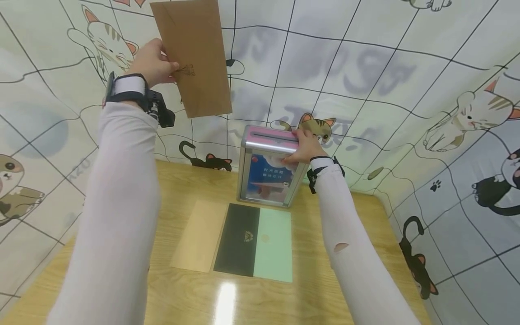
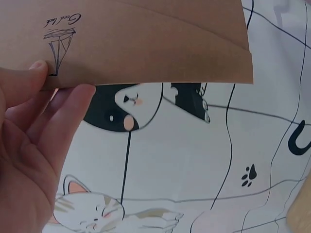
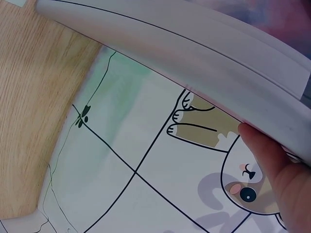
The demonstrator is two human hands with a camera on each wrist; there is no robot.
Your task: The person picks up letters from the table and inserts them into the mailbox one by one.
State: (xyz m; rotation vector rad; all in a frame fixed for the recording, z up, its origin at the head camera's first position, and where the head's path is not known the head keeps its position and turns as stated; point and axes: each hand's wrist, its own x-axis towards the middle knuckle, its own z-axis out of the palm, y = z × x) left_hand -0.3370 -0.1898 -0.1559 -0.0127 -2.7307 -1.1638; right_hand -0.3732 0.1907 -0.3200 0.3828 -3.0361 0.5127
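Observation:
My left hand (image 1: 152,63) pinches a brown kraft envelope (image 1: 203,54) by its left edge, raised to the left of and above a box. Its thumb lies beside a small ink drawing with "Good luck" lettering on the envelope (image 2: 160,43). The box (image 1: 266,164) stands upright, with a pink slotted top, silver metal frame and a blue picture showing in its front. My right hand (image 1: 305,146) grips its top right corner, thumb on the front side. In the right wrist view, a finger touches the edge of the box's silver frame (image 3: 194,63).
Before the box, a tan envelope (image 1: 200,237), a black envelope (image 1: 235,239) and a mint-green envelope (image 1: 274,243) lie side by side on the wooden table (image 1: 187,298). A white cloth (image 1: 345,58) printed with cats and grid lines hangs behind and at both sides.

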